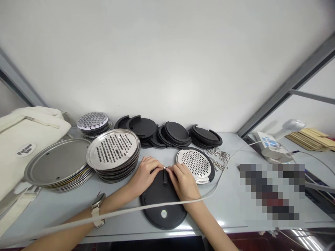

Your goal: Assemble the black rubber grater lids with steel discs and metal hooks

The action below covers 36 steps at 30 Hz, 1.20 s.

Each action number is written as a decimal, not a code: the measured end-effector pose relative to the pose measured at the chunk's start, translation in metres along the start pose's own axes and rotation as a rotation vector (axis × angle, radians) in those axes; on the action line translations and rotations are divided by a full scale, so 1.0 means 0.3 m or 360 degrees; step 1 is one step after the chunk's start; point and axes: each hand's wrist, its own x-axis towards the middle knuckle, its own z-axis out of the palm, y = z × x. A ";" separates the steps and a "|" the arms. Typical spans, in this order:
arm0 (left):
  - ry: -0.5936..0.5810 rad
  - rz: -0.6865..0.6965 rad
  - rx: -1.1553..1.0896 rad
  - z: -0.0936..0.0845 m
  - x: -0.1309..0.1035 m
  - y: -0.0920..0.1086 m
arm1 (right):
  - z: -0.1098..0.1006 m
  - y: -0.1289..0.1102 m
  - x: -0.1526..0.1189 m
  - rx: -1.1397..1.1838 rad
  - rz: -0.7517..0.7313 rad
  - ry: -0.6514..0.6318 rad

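Note:
A round black plate (pixel 164 200) with a pale round sticker lies in front of me near the table's front edge. At its far edge, both hands meet over a small shiny metal piece (pixel 164 168), just beyond a raised black strip (pixel 165 178). My left hand (pixel 147 173) pinches the piece from the left, wearing a watch on that wrist. From the right, my right hand (pixel 184 181) pinches it between thumb and fingers. The fingers cover most of the piece. Right of my right hand sits a perforated metal disc (pixel 195 164) in a black holder.
Stacked perforated discs (pixel 115 150) and grey metal trays (pixel 59 162) stand left. Black round holders (pixel 178 132) line the wall. Looped metal wire pieces (pixel 218 155) lie right. A white cable (pixel 157 206) crosses before my forearms. A cream bag (pixel 34 139) sits far left.

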 end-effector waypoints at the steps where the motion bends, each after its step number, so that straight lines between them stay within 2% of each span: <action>1: 0.0006 -0.0001 0.0001 0.001 -0.001 0.000 | 0.000 -0.001 0.000 -0.0034 -0.0017 0.0000; 8: 0.0013 0.0007 -0.0023 0.003 -0.002 -0.003 | 0.001 -0.006 0.000 -0.0120 -0.0096 0.0051; 19: -0.0009 0.0030 -0.0047 0.009 0.002 0.015 | -0.002 0.010 -0.030 0.0110 -0.0029 0.0034; 23: -0.0007 0.0006 -0.0076 0.012 0.004 0.014 | 0.001 0.008 -0.037 0.0066 -0.0027 0.0016; 36: -0.0019 -0.0113 -0.0367 0.002 0.017 -0.006 | -0.001 0.008 -0.035 0.0040 -0.0059 0.0047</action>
